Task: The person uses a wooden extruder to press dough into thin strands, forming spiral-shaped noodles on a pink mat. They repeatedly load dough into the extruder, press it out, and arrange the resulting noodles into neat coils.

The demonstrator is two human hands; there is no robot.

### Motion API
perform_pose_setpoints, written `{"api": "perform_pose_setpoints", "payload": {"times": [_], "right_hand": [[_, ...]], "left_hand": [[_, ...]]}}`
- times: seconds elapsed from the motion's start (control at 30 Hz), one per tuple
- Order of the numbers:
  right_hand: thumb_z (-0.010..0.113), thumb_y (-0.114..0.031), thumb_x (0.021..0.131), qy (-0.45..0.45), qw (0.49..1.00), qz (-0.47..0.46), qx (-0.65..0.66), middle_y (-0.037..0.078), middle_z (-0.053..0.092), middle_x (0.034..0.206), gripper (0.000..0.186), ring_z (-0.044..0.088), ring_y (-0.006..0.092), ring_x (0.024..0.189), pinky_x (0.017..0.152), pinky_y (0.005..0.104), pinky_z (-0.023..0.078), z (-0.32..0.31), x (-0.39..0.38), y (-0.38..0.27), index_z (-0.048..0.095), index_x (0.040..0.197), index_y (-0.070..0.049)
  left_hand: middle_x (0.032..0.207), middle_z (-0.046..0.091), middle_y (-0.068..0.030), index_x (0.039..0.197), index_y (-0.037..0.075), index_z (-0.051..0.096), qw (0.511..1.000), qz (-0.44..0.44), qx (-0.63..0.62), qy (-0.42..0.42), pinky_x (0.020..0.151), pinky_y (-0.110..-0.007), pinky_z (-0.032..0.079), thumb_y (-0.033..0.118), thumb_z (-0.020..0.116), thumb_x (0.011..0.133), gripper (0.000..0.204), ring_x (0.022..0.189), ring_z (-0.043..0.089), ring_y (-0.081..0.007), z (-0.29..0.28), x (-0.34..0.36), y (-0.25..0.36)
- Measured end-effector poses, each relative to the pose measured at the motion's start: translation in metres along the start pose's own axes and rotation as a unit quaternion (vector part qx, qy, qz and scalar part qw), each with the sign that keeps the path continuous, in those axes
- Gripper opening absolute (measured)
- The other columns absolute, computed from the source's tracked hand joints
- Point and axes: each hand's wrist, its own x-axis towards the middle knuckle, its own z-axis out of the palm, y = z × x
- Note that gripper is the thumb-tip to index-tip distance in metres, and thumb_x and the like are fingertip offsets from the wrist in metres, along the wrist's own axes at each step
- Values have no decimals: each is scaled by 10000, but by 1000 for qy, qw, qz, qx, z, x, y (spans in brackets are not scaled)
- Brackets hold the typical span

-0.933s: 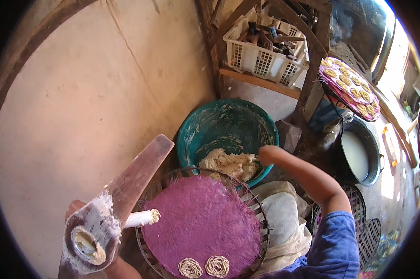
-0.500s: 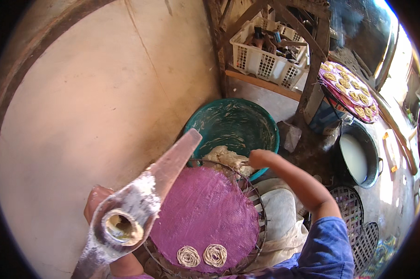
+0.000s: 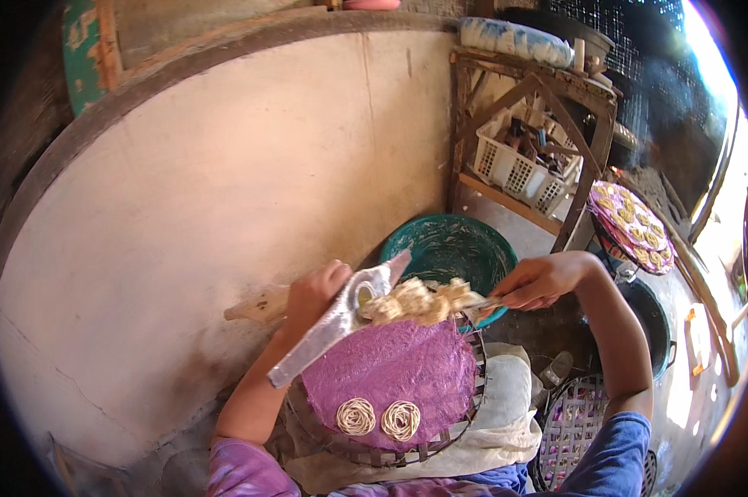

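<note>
My left hand (image 3: 314,291) is closed around a worn wooden hand press (image 3: 316,341), a long bar with a round opening in its middle. Above the tray, my right hand (image 3: 541,282) grips a thin utensil (image 3: 481,305), perhaps a spoon; its head is covered by dough. That sticky, pale dough (image 3: 419,301) reaches across to the press's opening and seems to touch it. Below both hands is a round purple sheet (image 3: 390,369) on an open-weave tray (image 3: 479,389). Two coiled nests of dough strands, a left one (image 3: 355,417) and a right one (image 3: 401,421), lie near its front edge.
Behind the tray stands a green basin (image 3: 440,240) smeared with dough. Farther right are a wooden stand (image 3: 606,141) holding a white crate (image 3: 498,166), a stack of trays with coils (image 3: 630,224), a dark pot (image 3: 651,319) and a woven basket (image 3: 572,422).
My right hand has come up out of the green basin with dough on the utensil. The press has moved farther from me, and the dough is now at its opening. The view has tilted up.
</note>
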Motion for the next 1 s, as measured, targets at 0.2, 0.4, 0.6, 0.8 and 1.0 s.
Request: {"api": "perform_pose_setpoints", "payload": {"times": [0.2,0.4,0.6,0.8,1.0], "right_hand": [[580,-252,900,328,764,-95,-548,6,533,697,365,561,124,583,508,273,452,87,58,-50,600,1224,-86],[566,-149,839,390,657,-152,-627,41,567,853,386,632,193,660,544,325,505,144,49,-81,553,1216,-67],[538,-66,830,478,764,-84,-426,76,622,823,376,650,250,623,496,372,502,135,26,-84,554,1204,-91],[569,-80,787,432,717,-115,-534,72,618,796,349,648,252,634,526,375,508,111,17,-109,585,1135,-97],[586,-138,801,370,622,-137,-677,13,580,828,379,630,190,666,569,328,511,109,44,-109,577,1180,-115]], "left_hand": [[725,528,-95,782,86,482,1000,-26,4,4,547,-413,482,183,618,770,168,667,603,-307,-12,-15,21],[770,579,-113,825,86,514,994,-105,-16,-39,549,-414,494,273,694,754,269,721,627,-328,-33,-38,2],[844,680,-77,917,71,624,977,-148,-64,136,727,-326,532,190,765,733,261,785,666,-216,-51,-32,-24],[839,669,-75,895,81,609,966,-241,-57,73,746,-339,533,214,802,656,335,797,661,-255,-50,-16,2],[847,626,-132,881,75,577,992,-113,-48,-26,675,-388,514,280,791,636,385,800,634,-345,-47,-10,26]]}}
